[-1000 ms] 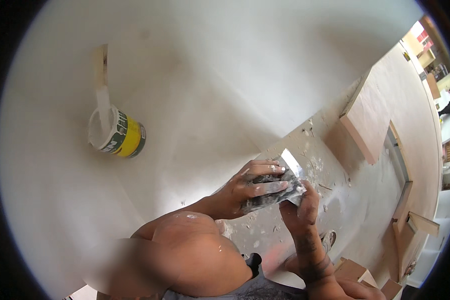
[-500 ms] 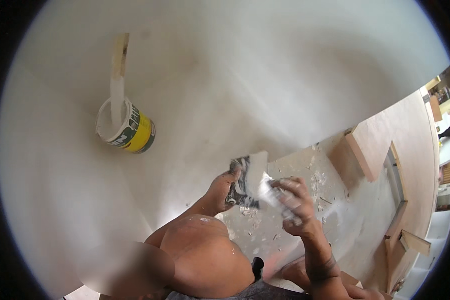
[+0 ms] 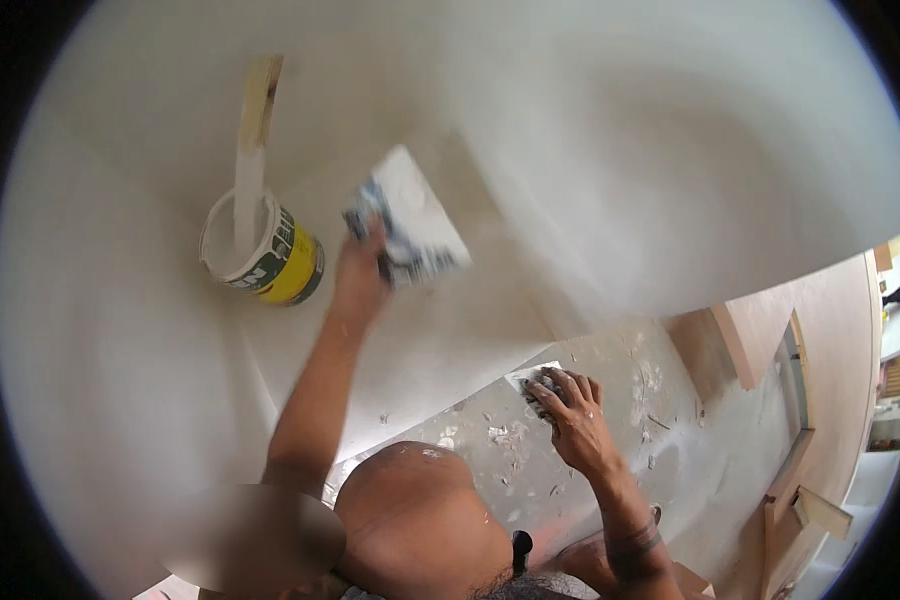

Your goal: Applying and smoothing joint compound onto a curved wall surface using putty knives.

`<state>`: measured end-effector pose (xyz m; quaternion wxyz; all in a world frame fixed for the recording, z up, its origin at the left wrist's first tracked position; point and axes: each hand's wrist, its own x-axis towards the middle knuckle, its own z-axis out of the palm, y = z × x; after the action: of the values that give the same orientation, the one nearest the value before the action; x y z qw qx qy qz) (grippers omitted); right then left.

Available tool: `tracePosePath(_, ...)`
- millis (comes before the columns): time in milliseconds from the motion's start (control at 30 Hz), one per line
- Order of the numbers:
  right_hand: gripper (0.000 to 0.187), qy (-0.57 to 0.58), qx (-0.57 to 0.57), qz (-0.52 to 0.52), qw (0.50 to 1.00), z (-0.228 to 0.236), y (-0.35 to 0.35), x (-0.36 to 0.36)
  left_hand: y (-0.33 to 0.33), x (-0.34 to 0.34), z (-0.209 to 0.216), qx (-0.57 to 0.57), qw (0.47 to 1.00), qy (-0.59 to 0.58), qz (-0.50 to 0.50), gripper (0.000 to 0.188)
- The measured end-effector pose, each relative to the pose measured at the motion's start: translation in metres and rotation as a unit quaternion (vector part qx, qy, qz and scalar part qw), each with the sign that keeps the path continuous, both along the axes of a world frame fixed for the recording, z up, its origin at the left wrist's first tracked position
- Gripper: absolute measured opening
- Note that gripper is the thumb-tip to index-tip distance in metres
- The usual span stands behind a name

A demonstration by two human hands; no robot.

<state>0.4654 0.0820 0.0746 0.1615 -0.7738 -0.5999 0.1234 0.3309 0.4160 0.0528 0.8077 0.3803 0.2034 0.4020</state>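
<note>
My left hand (image 3: 362, 272) is closed round the dark, smeared grip of a wide putty spreader (image 3: 420, 207), its pale blade coated white. It is held up in front of the white surface, right of the bucket; motion blurs it a little. Lower and to the right, my right hand (image 3: 576, 415) grips a smaller putty knife (image 3: 536, 374). White filler smears those fingers, which hide most of the tool. A yellow, green and white bucket (image 3: 295, 262) stands at the left, with a white-coated wooden stick (image 3: 257, 130) leaning up out of it.
Pale panels (image 3: 610, 130) surround the work at the back and left. The grey floor (image 3: 510, 450) carries white splashes and scraps. Wooden framing (image 3: 738, 345) stands at the right, and a loose wood block (image 3: 823, 511) lies at lower right. My bent knee (image 3: 410, 490) is in front.
My left hand has swung up and away to the left with the wide spreader, apart from the smaller knife. My right hand has moved slightly left and turned its knife away.
</note>
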Motion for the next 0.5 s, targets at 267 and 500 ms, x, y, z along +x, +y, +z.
tracePosePath(267, 0.067, 0.042, -0.005, -0.061, 0.997, -0.013, -0.008, 0.003, 0.215, 0.097, 0.052, 0.233, 0.938, 0.216, 0.141, 0.045)
tracePosePath(500, 0.06, 0.072, -0.033, -0.046, 0.996, -0.018, -0.011, 0.011, 0.265, 0.153, 0.063, 0.372, 0.877, 0.197, 0.232, 0.032)
